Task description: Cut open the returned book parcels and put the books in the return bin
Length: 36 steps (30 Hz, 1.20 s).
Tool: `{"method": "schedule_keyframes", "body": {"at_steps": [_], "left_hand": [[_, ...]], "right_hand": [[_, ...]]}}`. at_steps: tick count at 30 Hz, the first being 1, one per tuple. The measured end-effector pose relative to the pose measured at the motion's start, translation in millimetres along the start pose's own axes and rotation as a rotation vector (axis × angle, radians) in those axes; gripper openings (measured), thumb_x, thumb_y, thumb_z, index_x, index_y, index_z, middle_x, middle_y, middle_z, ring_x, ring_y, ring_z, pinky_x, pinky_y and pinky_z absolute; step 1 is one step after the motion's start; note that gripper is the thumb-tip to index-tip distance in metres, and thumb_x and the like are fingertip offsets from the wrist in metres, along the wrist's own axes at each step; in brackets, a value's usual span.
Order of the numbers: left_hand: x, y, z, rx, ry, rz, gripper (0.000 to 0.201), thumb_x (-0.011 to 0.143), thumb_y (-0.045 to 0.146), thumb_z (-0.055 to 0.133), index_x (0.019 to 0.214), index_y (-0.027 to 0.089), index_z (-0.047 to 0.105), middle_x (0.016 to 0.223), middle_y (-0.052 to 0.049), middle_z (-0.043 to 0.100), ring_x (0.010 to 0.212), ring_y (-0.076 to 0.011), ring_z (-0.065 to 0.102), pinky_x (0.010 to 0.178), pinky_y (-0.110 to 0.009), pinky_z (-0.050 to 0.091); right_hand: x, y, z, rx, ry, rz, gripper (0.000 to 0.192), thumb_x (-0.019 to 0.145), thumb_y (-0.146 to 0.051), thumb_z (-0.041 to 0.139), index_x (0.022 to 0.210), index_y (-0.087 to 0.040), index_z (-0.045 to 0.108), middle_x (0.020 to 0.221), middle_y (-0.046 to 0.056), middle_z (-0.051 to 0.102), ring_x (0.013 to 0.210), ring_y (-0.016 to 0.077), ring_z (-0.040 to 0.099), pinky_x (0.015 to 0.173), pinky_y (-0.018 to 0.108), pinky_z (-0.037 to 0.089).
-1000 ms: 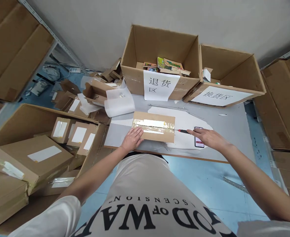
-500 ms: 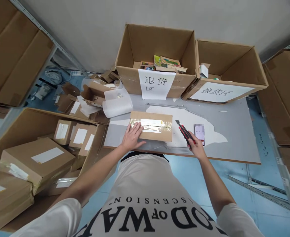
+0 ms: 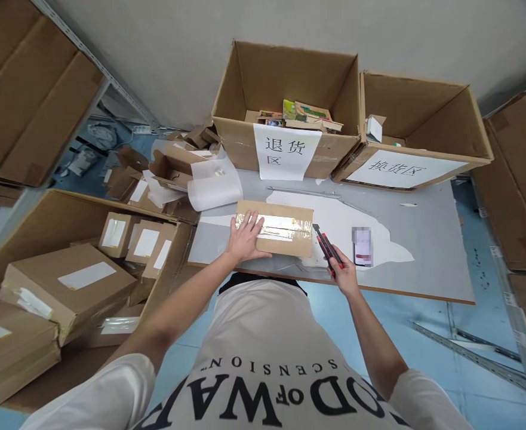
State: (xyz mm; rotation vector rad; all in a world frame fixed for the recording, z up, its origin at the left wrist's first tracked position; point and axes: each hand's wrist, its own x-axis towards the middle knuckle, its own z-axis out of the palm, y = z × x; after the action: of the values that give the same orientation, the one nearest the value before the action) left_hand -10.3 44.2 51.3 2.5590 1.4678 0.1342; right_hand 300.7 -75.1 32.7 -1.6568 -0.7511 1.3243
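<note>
A person's left hand (image 3: pixel 246 237) lay flat, fingers spread and unclenched, on the near left corner of a flat brown cardboard parcel sealed with clear tape (image 3: pixel 275 227), pinning it to the grey tabletop (image 3: pixel 424 239). The right hand (image 3: pixel 343 272) had its fingers clenched around a red-and-black utility knife (image 3: pixel 326 245), whose tip stood just beside the parcel's right edge, apart from it. The step in hand appeared to be opening the parcel; the next move would call for setting the blade on the tape seam and drawing it along, clear of the steadying hand. A phone (image 3: pixel 362 246) lay near the knife.
</note>
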Motion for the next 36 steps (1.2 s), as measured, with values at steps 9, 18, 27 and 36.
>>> {"method": "schedule_keyframes", "body": {"at_steps": [9, 18, 27, 36], "left_hand": [[0.5, -0.6, -1.4, -0.004, -0.053, -0.040, 0.101, 0.062, 0.072, 0.059, 0.142, 0.017, 0.032, 0.149, -0.020, 0.027, 0.139, -0.0401, 0.016, 0.101, -0.058, 0.022], [1.0, 0.1, -1.2, 0.000, -0.090, -0.060, 0.102, 0.061, 0.074, 0.057, 0.143, 0.019, 0.030, 0.150, -0.019, 0.025, 0.138, -0.0403, 0.017, 0.096, -0.058, 0.028], [0.1, 0.8, -4.3, -0.010, -0.098, -0.060, 0.105, 0.059, 0.075, 0.059, 0.143, 0.019, 0.030, 0.150, -0.019, 0.025, 0.139, -0.0405, 0.015, 0.098, -0.057, 0.027], [0.0, 1.4, -12.6, -0.045, -0.153, -0.055, 0.111, 0.056, 0.076, 0.060, 0.145, 0.019, 0.027, 0.152, -0.017, 0.020, 0.140, -0.0396, 0.009, 0.103, -0.056, 0.023]], "right_hand": [[2.7, 1.6, -16.7, 0.003, -0.118, 0.066, 0.076, 0.071, -0.051, 0.067, 0.137, -0.024, 0.041, 0.087, 0.005, 0.066, 0.043, 0.0055, 0.041, 0.032, 0.017, 0.027], [-9.7, 3.6, -39.0, -0.067, -0.229, 0.106, 0.069, 0.073, -0.049, 0.067, 0.134, -0.023, 0.046, 0.077, 0.003, 0.064, 0.042, 0.0070, 0.040, 0.033, 0.020, 0.025], [-27.2, 11.3, -35.1, -0.085, -0.239, 0.180, 0.074, 0.072, -0.052, 0.067, 0.136, -0.021, 0.044, 0.077, 0.004, 0.065, 0.042, 0.0072, 0.041, 0.035, 0.020, 0.026], [-46.8, 20.3, -61.6, 0.023, -0.071, 0.082, 0.060, 0.073, -0.047, 0.069, 0.124, -0.021, 0.053, 0.080, 0.005, 0.068, 0.043, 0.0097, 0.049, 0.035, 0.022, 0.033]]}}
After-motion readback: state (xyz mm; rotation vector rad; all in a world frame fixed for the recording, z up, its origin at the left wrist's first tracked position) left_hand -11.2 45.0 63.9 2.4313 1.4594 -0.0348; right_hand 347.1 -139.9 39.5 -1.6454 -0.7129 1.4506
